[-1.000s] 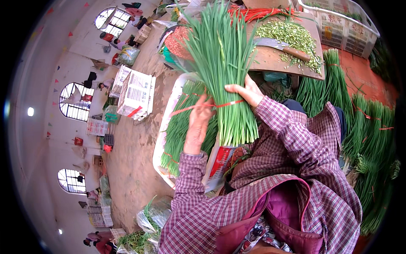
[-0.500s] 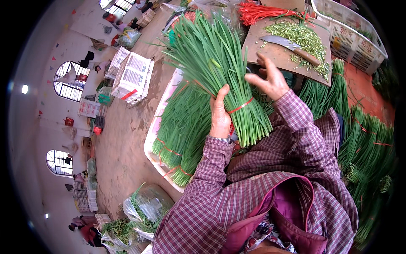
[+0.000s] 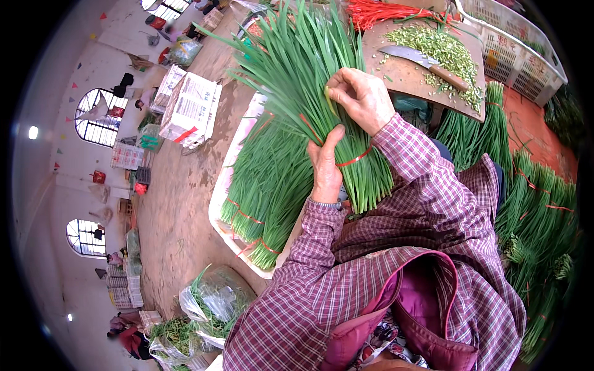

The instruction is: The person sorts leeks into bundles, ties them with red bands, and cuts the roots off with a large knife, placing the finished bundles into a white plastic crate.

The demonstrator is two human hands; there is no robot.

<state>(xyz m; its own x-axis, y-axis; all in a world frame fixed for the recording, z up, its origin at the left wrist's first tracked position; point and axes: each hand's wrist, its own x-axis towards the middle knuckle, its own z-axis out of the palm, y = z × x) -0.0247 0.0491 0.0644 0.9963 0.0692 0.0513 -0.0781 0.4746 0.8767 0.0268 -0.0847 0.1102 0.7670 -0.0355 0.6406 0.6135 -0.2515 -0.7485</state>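
My left hand (image 3: pixel 325 168) is closed around a large bundle of garlic chives (image 3: pixel 297 74), just beside the red tie (image 3: pixel 355 158) near the cut ends. The green leaves fan out away from me to the upper left. Over the middle of the bundle, my right hand (image 3: pixel 365 102) pinches a yellowed leaf (image 3: pixel 331 102) between thumb and forefinger. The leaf's lower end still lies among the green ones. Beneath the held bundle, more tied chives (image 3: pixel 266 179) lie in a white crate (image 3: pixel 216 207).
A board (image 3: pixel 399 83) at the upper right bears chopped green bits (image 3: pixel 445 46) and a wooden-handled knife (image 3: pixel 427 62). Red ties (image 3: pixel 390 12) lie behind it, beside a white plastic basket (image 3: pixel 513 55). Bundled chives (image 3: pixel 538 216) line the right; a plastic bag of greens (image 3: pixel 216 303) stands at lower left.
My right hand has come left from above the board side onto the bundle, its spread fingers closing on the yellowed leaf. My left hand keeps its hold.
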